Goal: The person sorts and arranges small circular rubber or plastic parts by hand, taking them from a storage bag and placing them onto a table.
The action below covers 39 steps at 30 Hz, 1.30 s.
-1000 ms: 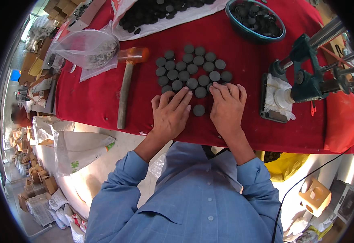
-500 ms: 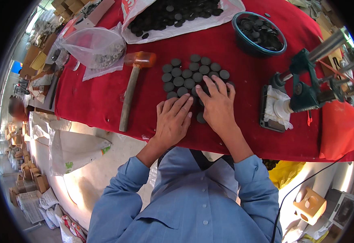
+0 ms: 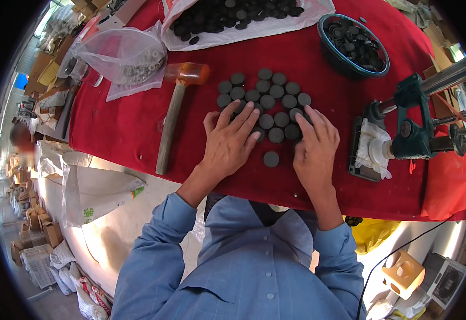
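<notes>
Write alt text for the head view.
A person's left hand partly covers clustered dark discs on red cloth, with the right hand at the cluster's right; one disc lies apart. A mallet lies left, a press stands right, and beyond are a bowl and white bag of more discs.

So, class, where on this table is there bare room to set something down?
Bare red cloth shows left of the mallet, below the clear bag, and between the discs, bowl and press. Discs crowd around the left hand and right hand.
</notes>
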Each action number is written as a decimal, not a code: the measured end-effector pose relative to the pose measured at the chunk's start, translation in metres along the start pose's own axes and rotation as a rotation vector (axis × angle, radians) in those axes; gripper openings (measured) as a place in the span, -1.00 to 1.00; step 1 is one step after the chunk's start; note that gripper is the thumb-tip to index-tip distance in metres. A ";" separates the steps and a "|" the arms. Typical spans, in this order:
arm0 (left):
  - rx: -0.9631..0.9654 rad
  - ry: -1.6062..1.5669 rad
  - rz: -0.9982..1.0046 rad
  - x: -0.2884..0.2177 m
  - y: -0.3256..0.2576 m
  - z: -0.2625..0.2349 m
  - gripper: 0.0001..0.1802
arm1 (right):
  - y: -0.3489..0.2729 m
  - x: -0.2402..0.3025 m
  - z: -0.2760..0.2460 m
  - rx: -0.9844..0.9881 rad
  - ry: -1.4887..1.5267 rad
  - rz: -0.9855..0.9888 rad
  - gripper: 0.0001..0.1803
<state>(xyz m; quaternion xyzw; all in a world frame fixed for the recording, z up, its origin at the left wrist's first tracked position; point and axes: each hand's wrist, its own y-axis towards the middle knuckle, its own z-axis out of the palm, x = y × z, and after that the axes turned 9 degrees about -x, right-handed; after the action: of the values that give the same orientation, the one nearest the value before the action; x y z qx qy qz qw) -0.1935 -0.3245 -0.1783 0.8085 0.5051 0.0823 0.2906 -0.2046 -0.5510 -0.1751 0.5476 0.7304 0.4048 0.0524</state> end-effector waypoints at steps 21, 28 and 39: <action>-0.016 0.013 0.040 0.027 0.031 0.012 -0.56 | -0.022 -0.025 0.003 -0.203 0.358 0.250 -0.46; 0.140 0.025 0.034 0.029 0.046 0.006 -0.53 | -0.021 -0.028 0.001 -0.220 0.363 0.279 -0.51; 0.204 0.035 0.095 -0.009 0.028 0.013 -0.41 | -0.022 -0.025 -0.005 -0.173 0.376 0.313 -0.56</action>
<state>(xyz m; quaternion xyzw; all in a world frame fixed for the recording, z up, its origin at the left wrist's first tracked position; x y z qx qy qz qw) -0.1704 -0.3460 -0.1722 0.8554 0.4770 0.0582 0.1935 -0.2139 -0.5758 -0.1954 0.5627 0.5963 0.5635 -0.1010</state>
